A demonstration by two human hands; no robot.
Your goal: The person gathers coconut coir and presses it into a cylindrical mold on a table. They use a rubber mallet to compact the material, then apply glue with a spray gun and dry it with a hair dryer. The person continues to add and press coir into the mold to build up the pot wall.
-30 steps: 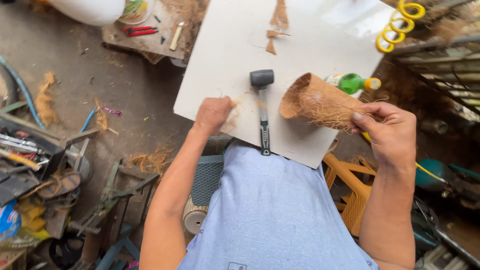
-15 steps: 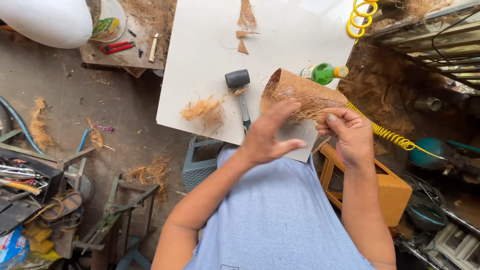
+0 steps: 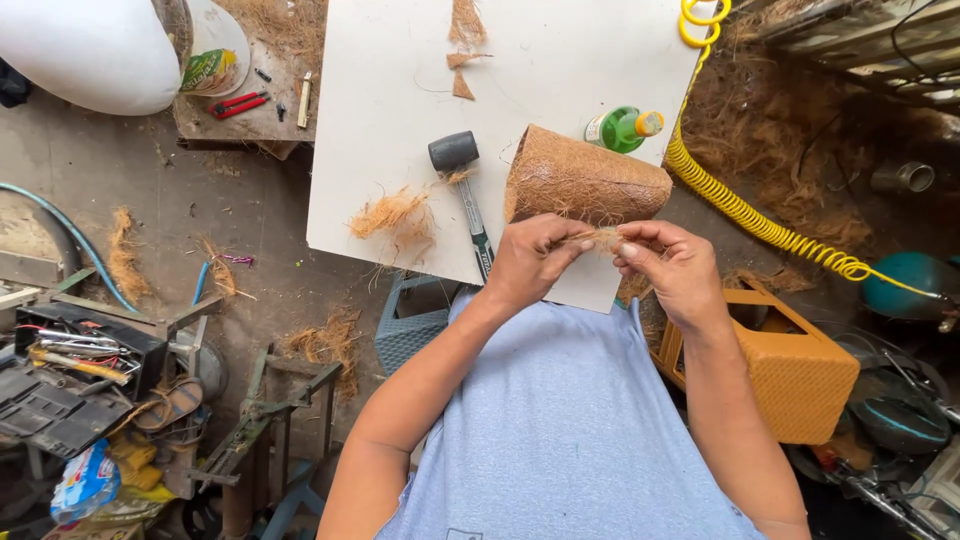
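A brown coir pot point(image 3: 585, 180) lies on its side on the white board point(image 3: 380, 120), near the board's front edge, its open mouth turned left and its narrower base toward the right. Its wall is rough, matted fibre (hairy at the rim, smoother and darker toward the base). Both hands meet just in front of it. The left hand point(image 3: 535, 262) has its fingers curled in, thumb and forefinger pinched on a thin strand of fibre point(image 3: 600, 238) that runs across to the right hand point(image 3: 675, 270), whose fingertips close on the strand's other end; the remaining fingers of that hand are loosely bent. The strand sits against the pot's lower edge.

Left of the pot lies a black-headed mallet point(image 3: 463, 190), its handle pointing toward the person, and beside that a loose fibre tuft point(image 3: 398, 215). A green bottle point(image 3: 622, 128) stands just behind the pot. A yellow coiled hose point(image 3: 740, 210) trails off the board's right edge.
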